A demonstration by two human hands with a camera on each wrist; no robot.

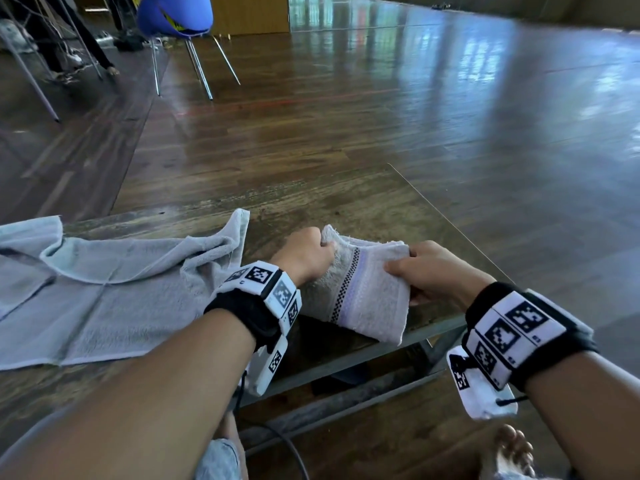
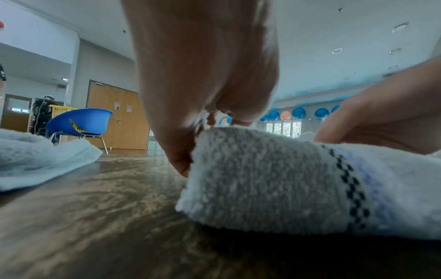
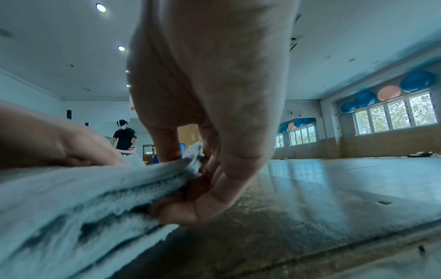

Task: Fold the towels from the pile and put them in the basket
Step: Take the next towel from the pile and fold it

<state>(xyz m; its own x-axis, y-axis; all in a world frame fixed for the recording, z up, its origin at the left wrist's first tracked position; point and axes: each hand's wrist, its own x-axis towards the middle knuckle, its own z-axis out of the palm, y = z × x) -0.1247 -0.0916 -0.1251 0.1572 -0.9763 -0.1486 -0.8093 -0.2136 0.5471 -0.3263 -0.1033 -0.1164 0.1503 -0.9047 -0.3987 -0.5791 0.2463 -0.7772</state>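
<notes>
A small folded grey towel [image 1: 367, 289] with a checked band and a lilac stripe lies at the near right edge of the wooden table [image 1: 311, 195], one corner hanging over the edge. My left hand [image 1: 308, 254] grips its left side [image 2: 262, 179]. My right hand [image 1: 426, 268] pinches the stacked layers on its right side [image 3: 95, 198], thumb on top. A larger grey towel [image 1: 114, 289] lies spread and rumpled on the table to the left [image 2: 35, 156]. No basket is in view.
A blue chair [image 1: 176, 15] on metal legs stands on the wooden floor beyond the table [image 2: 81, 122]. Another person [image 3: 124, 136] stands far off. The table's right edge [image 1: 450, 223] runs close to my right hand. Bare feet and a cable show under the table.
</notes>
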